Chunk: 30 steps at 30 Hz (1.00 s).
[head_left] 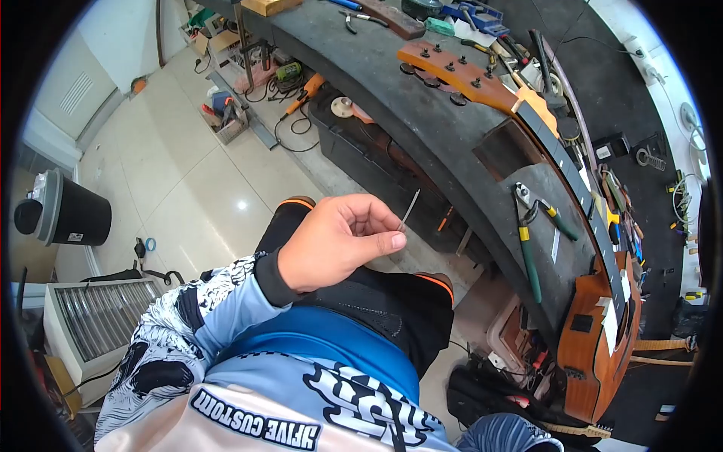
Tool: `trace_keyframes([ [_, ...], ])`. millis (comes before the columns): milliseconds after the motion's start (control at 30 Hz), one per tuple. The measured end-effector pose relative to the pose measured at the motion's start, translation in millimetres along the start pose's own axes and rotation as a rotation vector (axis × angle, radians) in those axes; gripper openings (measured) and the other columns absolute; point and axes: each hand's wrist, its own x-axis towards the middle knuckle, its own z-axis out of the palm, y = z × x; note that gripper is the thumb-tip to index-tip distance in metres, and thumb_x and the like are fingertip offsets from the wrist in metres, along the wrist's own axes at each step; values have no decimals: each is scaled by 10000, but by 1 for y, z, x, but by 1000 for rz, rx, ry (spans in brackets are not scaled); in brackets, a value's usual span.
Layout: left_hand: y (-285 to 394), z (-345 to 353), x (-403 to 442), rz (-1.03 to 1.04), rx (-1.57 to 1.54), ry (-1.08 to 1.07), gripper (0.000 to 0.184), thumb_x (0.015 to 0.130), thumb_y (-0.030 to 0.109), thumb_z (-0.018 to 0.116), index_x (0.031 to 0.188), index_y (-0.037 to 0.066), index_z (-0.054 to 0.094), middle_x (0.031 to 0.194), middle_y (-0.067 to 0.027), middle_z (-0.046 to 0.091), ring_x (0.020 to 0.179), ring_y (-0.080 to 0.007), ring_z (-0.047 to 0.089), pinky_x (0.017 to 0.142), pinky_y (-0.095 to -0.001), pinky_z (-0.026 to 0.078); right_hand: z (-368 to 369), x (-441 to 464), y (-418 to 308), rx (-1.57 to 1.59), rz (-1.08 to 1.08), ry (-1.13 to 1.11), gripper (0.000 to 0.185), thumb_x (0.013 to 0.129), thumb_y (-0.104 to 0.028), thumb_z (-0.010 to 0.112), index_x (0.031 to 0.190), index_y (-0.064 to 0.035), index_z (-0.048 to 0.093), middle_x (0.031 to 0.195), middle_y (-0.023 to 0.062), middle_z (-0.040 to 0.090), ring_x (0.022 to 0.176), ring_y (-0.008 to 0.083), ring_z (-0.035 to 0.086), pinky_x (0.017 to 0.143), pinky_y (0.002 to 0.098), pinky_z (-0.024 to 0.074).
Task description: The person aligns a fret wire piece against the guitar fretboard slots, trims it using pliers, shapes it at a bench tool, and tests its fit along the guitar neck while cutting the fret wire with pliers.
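Observation:
My left hand (343, 239) is raised over my lap, with its thumb and fingertips pinched together. A thin, pale metal strip (411, 208) sticks up from the pinch, slanting toward the workbench. My right hand is out of view. To the right, green-handled pliers (532, 260) with yellow bands lie on the black bench, beside the guitar neck (561, 157). The guitar's brown body (595, 369) rests at the lower right, and its orange headstock (452, 71) points to the upper left.
A curved black workbench (422, 113) runs down the right, with tools and cables along its far side. A black bin (79, 211) and a heater-like unit (109, 316) stand at the left. Under the bench are a dark container (339, 143) and a basket (224, 124).

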Motion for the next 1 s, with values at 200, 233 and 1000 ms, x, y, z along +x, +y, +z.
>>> trace_keyframes([
  [200, 8, -1, -3, -62, -127, -39, 144, 901, 67, 697, 1020, -3, 654, 893, -66, 700, 801, -112, 658, 740, -242, 525, -13, 14, -2, -230, -8, -31, 223, 998, -127, 481, 1030, -1, 663, 1105, 140, 655, 1020, 274, 627, 861, 390, 508],
  [233, 8, -1, -4, -57, -158, -48, 146, 903, 65, 693, 1025, -7, 656, 895, -76, 703, 796, -122, 662, 738, -248, 528, -14, 17, -2, -266, -2, -30, 221, 995, -128, 487, 1026, 0, 664, 1103, 140, 657, 1022, 273, 628, 860, 391, 508],
  [1000, -4, 13, -24, 60, 409, -27, 121, 815, 11, 762, 887, 1, 666, 798, -12, 622, 705, -73, 569, 661, -214, 442, -82, 7, 162, -952, 529, 1430, 275, 853, -128, 729, 1087, 4, 668, 896, 80, 667, 777, 136, 624, 695, 250, 472],
])
